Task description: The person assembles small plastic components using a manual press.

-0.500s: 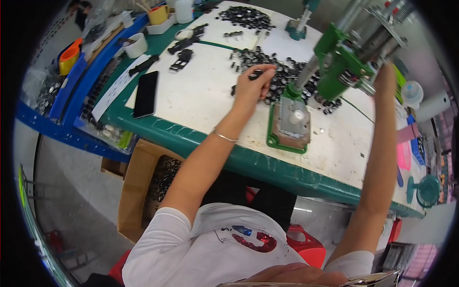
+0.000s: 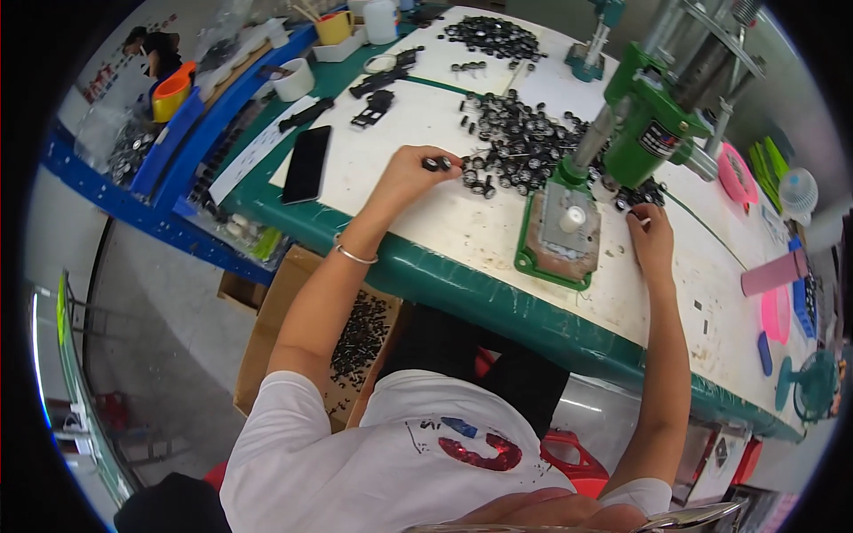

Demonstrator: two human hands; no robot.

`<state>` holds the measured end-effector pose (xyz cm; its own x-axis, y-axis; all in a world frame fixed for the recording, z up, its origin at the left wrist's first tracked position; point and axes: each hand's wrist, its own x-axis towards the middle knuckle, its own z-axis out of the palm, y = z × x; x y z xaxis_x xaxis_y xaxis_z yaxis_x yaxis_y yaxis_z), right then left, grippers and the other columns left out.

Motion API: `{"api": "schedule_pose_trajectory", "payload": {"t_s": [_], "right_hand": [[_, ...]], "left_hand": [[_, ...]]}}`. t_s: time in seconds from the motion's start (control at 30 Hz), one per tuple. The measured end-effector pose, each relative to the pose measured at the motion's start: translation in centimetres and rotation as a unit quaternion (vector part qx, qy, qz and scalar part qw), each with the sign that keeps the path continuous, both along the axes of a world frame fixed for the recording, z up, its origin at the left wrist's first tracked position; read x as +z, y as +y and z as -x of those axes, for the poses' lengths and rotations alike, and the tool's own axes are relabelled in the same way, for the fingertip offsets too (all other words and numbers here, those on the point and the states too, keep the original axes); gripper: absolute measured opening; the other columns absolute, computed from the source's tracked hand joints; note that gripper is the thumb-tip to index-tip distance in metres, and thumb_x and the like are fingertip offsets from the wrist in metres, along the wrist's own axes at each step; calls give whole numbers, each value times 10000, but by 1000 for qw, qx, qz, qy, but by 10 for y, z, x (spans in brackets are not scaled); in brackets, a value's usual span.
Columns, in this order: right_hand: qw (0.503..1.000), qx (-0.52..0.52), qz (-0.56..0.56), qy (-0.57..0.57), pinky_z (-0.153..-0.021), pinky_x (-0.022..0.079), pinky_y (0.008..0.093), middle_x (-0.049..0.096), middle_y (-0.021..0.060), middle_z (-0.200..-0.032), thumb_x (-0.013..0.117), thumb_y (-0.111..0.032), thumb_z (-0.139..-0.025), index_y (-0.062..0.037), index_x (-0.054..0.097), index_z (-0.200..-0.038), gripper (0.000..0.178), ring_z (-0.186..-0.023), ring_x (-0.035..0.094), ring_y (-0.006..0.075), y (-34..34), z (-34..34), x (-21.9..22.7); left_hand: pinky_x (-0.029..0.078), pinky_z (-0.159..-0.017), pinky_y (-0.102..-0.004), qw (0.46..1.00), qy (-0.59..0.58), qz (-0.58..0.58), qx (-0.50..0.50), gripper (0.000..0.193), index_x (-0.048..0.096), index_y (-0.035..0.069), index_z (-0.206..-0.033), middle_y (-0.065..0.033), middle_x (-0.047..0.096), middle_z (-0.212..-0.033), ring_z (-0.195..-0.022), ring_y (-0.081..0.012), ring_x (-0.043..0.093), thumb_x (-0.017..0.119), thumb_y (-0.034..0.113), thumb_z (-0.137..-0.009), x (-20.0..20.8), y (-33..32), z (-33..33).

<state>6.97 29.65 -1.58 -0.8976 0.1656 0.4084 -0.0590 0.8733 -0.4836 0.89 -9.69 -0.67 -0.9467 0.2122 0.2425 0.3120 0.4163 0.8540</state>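
My left hand (image 2: 410, 182) is closed on a small wheel pair (image 2: 436, 164), two black wheels with pale centres, held over the white tabletop. Just to its right spreads a heap of similar black wheels (image 2: 520, 138). A green hand press (image 2: 644, 138) stands right of the heap; its base plate (image 2: 555, 253) carries a white round piece (image 2: 572, 218). My right hand (image 2: 654, 240) rests low beside the press, fingers bent together near a smaller group of wheels (image 2: 641, 194). What its fingertips pinch, if anything, is too small to name.
A black phone (image 2: 307, 165) and dark plastic parts (image 2: 373, 108) lie at the left. Farther back are another wheel heap (image 2: 491, 37) and a second small press (image 2: 586, 62). Below the table edge stands a cardboard box (image 2: 275, 329); a pink cylinder (image 2: 773, 272) lies at the right.
My right hand has come down from the press's upper right side to the tabletop. My left hand has drawn back leftward from the heap with a wheel pair. The view has shifted slightly.
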Motion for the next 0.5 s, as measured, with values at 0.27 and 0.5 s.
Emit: {"api": "schedule_pose_trajectory", "payload": {"t_s": [0.27, 0.5], "right_hand": [[998, -13, -55, -1, -653, 449, 333, 593, 95, -850, 588, -160, -833, -35, 606, -929, 158, -725, 575, 228, -6, 2, 2], [955, 86, 281, -29, -637, 472, 254, 611, 61, -810, 536, -201, -911, 9, 595, -995, 234, -681, 578, 122, -39, -10, 25]], "left_hand": [[440, -577, -218, 997, -68, 22, -27, 220, 711, 73, -899, -7, 631, -685, -595, -71, 524, 751, 186, -715, -1, 17, -1], [328, -443, -164, 953, -168, -248, -28, 221, 653, 34, -942, -50, 653, -809, -629, -66, 565, 692, 189, -789, 9, 14, 0]]}}
